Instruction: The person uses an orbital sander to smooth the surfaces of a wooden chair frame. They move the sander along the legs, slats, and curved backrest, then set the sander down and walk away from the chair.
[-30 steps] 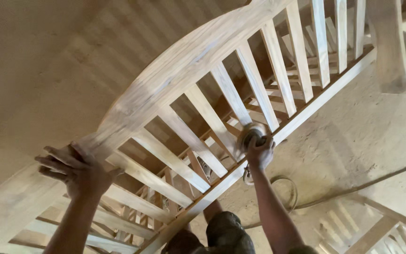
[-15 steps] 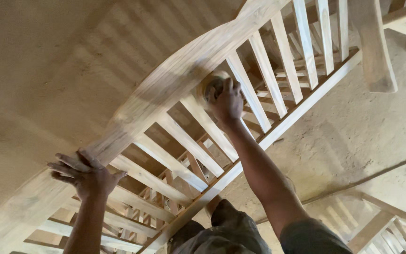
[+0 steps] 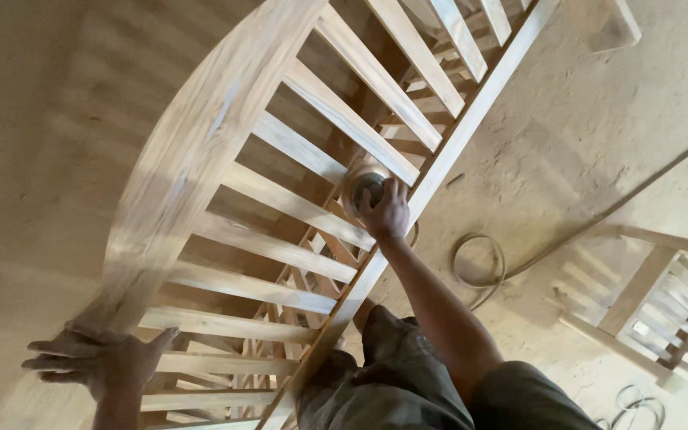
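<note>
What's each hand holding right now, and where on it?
Right hand grips a round sander from above, palm over its top, against a slat. Left hand holds nothing: it lies flat, fingers spread, on the curved top rail.

Pale raw-wood bench back (image 3: pixel 201 151) with light tan slats (image 3: pixel 344 119) and faint grey-blue streaks in the grain, dusty beige floor (image 3: pixel 599 143), sander (image 3: pixel 364 191) tan with dark grey centre, cable (image 3: pixel 479 263) beige, trousers (image 3: pixel 392 382) dark olive-grey, second slatted frame (image 3: pixel 654 302) pale wood.
</note>
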